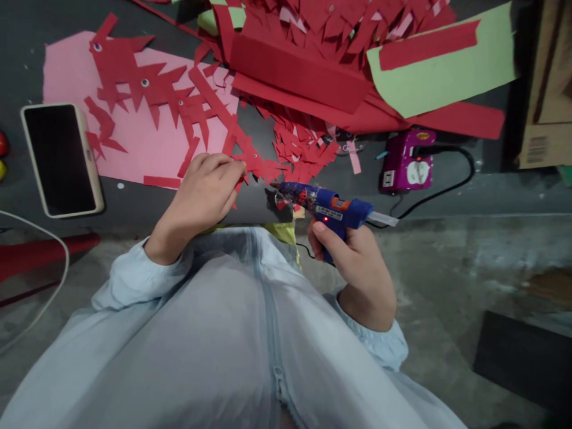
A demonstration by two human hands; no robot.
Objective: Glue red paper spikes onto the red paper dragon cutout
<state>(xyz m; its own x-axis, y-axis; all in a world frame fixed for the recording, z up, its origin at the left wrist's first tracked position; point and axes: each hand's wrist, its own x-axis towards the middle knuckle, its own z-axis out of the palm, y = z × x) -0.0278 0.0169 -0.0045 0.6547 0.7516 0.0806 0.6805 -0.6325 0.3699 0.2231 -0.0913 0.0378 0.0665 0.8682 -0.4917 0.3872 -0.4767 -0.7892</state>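
Observation:
My right hand (353,256) is wrapped round the handle of a blue hot glue gun (313,199), whose small red light is lit and whose clear glue stick juts out at the back. The nozzle points left toward a small red paper cutout with a googly eye (254,159). My left hand (210,185) is at the table's front edge, fingers bent together beside that cutout; what the fingertips pinch, if anything, is hidden. Beyond it, bigger red cutouts with googly eyes (154,83) lie on a pink sheet (147,143).
Red paper scraps (304,146) are heaped past the nozzle. Folded red paper (299,71) and a light green sheet (451,71) lie behind. A purple power socket (409,161) with a black cord stands at right. A phone (60,158) lies left; cardboard (549,101) stands far right.

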